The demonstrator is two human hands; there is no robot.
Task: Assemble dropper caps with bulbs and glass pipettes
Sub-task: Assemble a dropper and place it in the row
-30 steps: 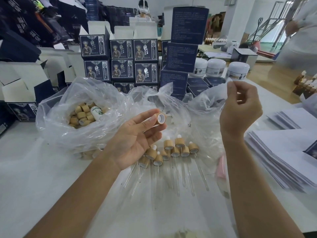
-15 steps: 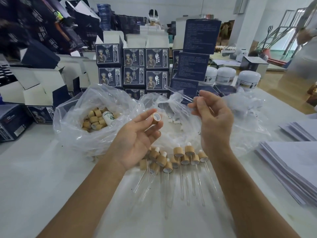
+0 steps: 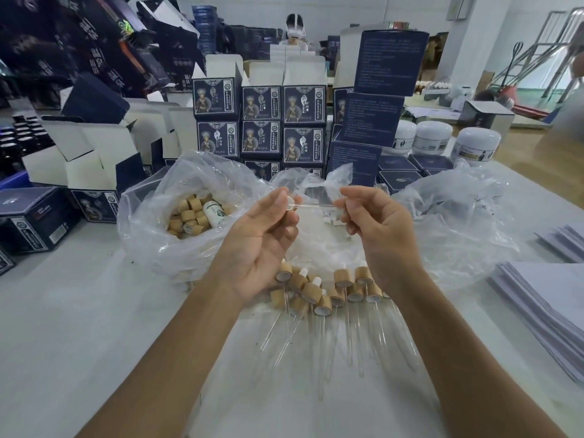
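Pipette (image 3: 313, 205) now level, seemingly capward

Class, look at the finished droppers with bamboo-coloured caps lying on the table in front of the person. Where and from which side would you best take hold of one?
Probably by the bamboo-coloured cylindrical cap, fingers coming from above and pinching its sides. The droppers lie flat with caps at the far end and thin clear glass pipettes pointing toward the person; the cap is the thickest, sturdiest part.
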